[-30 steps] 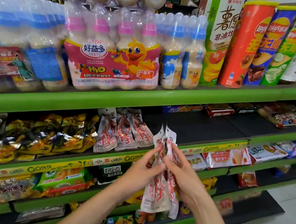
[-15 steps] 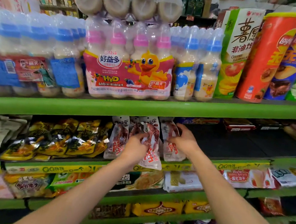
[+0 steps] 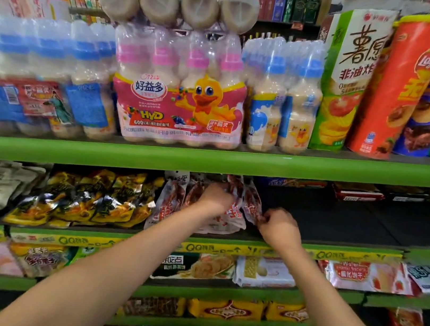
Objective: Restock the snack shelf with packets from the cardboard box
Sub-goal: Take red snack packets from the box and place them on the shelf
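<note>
A row of red-and-white snack packets stands on the second shelf, under the green top shelf. My left hand is closed on the packets in the middle of that row. My right hand pinches the lower edge of the rightmost red-and-white packet, which leans to the right. Both arms reach up from the bottom of the view. The cardboard box is out of sight.
Yellow-and-black packets fill the shelf left of the row. To the right the dark shelf surface is bare. Bottle multipacks and chip tubes stand above. Biscuit packs lie on lower shelves.
Both hands went up from chest height with the red-and-white packets and set them among the row on the second shelf. My right hand has since dropped to the rightmost packet's lower edge.
</note>
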`<action>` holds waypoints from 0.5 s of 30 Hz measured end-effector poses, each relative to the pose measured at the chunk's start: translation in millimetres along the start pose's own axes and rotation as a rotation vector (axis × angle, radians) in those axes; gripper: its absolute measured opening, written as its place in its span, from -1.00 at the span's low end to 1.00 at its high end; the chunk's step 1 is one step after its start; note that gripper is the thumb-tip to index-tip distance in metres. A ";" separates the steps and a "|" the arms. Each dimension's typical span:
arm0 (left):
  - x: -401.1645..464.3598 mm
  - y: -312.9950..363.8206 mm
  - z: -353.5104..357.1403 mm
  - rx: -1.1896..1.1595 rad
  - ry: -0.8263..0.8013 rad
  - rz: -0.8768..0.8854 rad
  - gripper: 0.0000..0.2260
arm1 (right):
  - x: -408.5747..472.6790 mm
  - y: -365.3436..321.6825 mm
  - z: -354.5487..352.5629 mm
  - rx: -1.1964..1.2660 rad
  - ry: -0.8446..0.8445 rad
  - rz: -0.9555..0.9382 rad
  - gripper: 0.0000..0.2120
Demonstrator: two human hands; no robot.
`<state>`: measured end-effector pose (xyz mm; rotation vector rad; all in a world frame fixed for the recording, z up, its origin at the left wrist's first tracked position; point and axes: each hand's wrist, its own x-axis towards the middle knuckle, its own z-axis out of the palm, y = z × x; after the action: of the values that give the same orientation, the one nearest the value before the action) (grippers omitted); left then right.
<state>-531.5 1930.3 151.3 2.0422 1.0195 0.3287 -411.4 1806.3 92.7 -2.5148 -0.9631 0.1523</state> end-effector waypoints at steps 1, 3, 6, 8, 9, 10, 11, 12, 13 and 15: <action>1.5 3.5 3.8 0.002 -0.018 -0.007 -0.63 | -2.3 5.1 -1.8 -0.021 0.023 0.014 -0.68; 1.9 9.1 11.5 0.038 -0.057 -0.010 -0.62 | -8.0 15.8 -4.5 -0.033 0.100 0.007 -0.67; -1.1 14.8 18.6 0.172 -0.110 -0.001 -0.62 | -16.7 25.5 -3.8 0.046 0.169 -0.050 -0.72; -3.7 14.9 18.8 0.265 -0.114 0.035 -0.55 | -18.2 26.8 -1.1 0.077 0.196 -0.103 -0.66; -4.2 13.1 18.5 0.308 -0.118 0.058 -0.51 | -16.9 26.1 -1.6 0.094 0.187 -0.116 -0.62; -4.6 11.0 18.0 0.357 -0.123 0.082 -0.49 | -14.6 24.5 -3.2 0.109 0.151 -0.119 -0.60; -5.5 9.4 17.7 0.411 -0.128 0.112 -0.48 | -11.9 23.3 -4.7 0.112 0.100 -0.115 -0.58; -5.8 7.9 18.1 0.470 -0.133 0.149 -0.50 | -9.3 23.0 -5.6 0.106 0.052 -0.106 -0.57; -5.7 6.3 19.1 0.533 -0.140 0.193 -0.53 | -7.2 23.4 -6.2 0.097 0.017 -0.096 -0.58; -5.6 1.7 22.5 0.644 -0.170 0.270 -0.56 | -6.6 25.3 -6.2 0.089 -0.016 -0.088 -0.57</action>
<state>-522.1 1913.1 139.0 2.7425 0.8047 -0.0546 -399.4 1783.0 86.7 -2.3898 -1.0479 0.1840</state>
